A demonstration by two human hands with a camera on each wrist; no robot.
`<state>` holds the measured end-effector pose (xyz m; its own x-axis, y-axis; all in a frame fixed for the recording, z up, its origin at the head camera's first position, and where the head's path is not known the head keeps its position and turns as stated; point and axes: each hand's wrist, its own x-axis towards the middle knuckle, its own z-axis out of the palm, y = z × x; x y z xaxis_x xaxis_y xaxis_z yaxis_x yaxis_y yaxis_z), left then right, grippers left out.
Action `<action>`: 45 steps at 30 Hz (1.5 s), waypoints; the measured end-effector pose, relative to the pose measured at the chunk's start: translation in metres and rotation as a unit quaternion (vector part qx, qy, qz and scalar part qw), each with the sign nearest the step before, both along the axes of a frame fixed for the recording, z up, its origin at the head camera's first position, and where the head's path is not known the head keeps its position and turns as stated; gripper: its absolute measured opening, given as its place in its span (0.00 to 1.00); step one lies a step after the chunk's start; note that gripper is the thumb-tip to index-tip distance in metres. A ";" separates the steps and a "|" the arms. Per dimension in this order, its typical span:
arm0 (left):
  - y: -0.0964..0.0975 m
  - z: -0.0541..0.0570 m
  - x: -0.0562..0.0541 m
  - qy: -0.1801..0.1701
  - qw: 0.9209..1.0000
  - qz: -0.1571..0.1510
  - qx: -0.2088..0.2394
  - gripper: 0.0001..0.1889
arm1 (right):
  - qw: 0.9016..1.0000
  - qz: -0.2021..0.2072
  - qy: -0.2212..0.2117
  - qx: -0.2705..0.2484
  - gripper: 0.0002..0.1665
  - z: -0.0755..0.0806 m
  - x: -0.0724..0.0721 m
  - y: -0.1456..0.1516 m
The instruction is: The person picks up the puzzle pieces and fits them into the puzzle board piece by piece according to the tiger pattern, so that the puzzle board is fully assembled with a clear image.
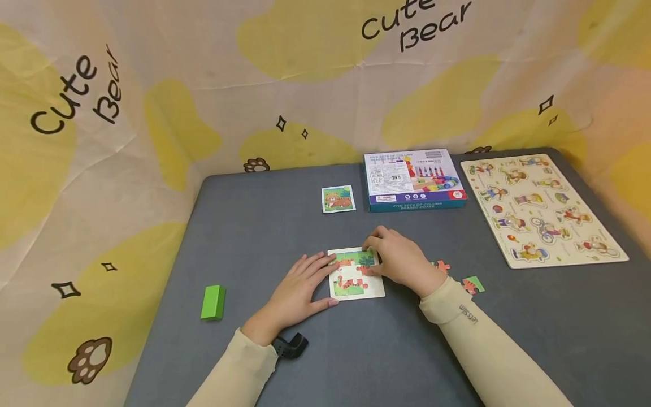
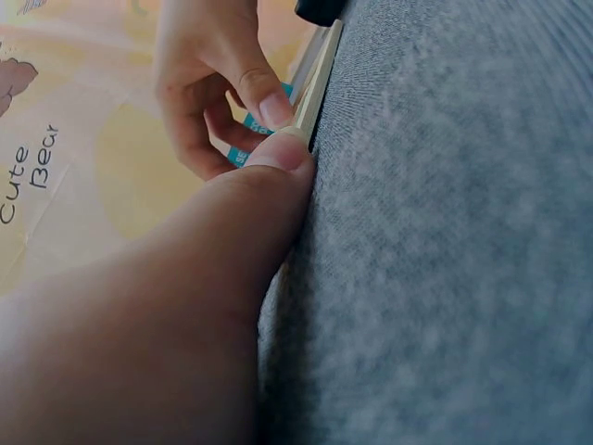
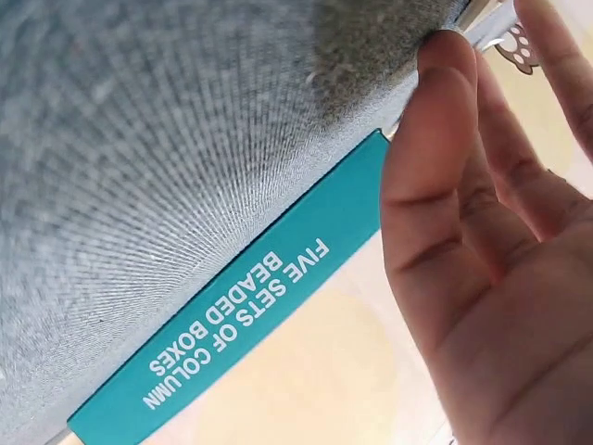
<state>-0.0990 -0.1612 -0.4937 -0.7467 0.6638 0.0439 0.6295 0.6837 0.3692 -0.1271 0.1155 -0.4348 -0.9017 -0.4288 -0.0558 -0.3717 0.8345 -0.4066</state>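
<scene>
A small white jigsaw board [image 1: 377,291] lies on the grey table, its tray partly filled with green and orange puzzle pieces [image 1: 348,287]. My left hand [image 1: 297,291] rests along the board's left edge, fingers spread and fairly straight, thumb near the lower left corner. At the board's right side, my right hand [image 1: 402,259] has thumb and forefinger bent around a puzzle piece [image 1: 365,258] in the upper right part; the fingers partly hide it. Beside the right wrist lie loose puzzle pieces [image 1: 473,284], some partly covered by the forearm.
Behind the board is a small picture card [image 1: 338,199]. A beaded-boxes carton [image 1: 414,181] stands at the back, and a large wooden picture board [image 1: 544,212] lies at the right. A green block [image 1: 213,302] sits at the left. Printed cloth [image 1: 305,56] hangs behind the table.
</scene>
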 end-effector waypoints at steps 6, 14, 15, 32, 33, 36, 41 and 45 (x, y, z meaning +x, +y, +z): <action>0.000 0.000 -0.001 0.004 1.000 0.000 0.002 0.42 | 0.999 0.033 0.027 -0.006 0.24 0.001 -0.003 0.000; 0.000 -0.001 -0.001 0.010 1.000 -0.003 0.006 0.42 | 0.986 0.113 0.121 -0.012 0.10 0.005 -0.004 0.006; 0.000 -0.001 -0.001 0.009 1.000 -0.003 0.006 0.42 | 0.985 0.111 0.135 -0.009 0.10 0.007 -0.003 0.007; 0.000 0.000 0.000 0.010 1.000 0.004 -0.006 0.42 | 0.970 0.107 0.195 0.100 0.18 -0.013 0.052 -0.007; 0.000 -0.001 0.000 0.010 1.000 0.004 -0.004 0.42 | 0.969 0.106 0.197 0.103 0.18 -0.013 0.052 -0.006; 0.000 -0.001 0.000 0.009 1.000 0.004 -0.002 0.42 | 0.967 0.105 0.204 0.114 0.19 -0.014 0.053 -0.005; 0.002 0.000 0.001 0.004 1.000 0.005 -0.011 0.41 | 0.961 0.110 0.215 0.133 0.23 -0.013 0.060 -0.002; 0.000 0.002 0.001 0.004 1.000 0.007 -0.010 0.41 | 0.958 0.115 0.225 0.137 0.24 -0.012 0.064 -0.004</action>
<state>-0.0984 -0.1607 -0.4921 -0.7559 0.6537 0.0363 0.6220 0.6998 0.3512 -0.0634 0.1112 -0.4471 -0.7451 -0.6430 0.1769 -0.6438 0.7628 0.0607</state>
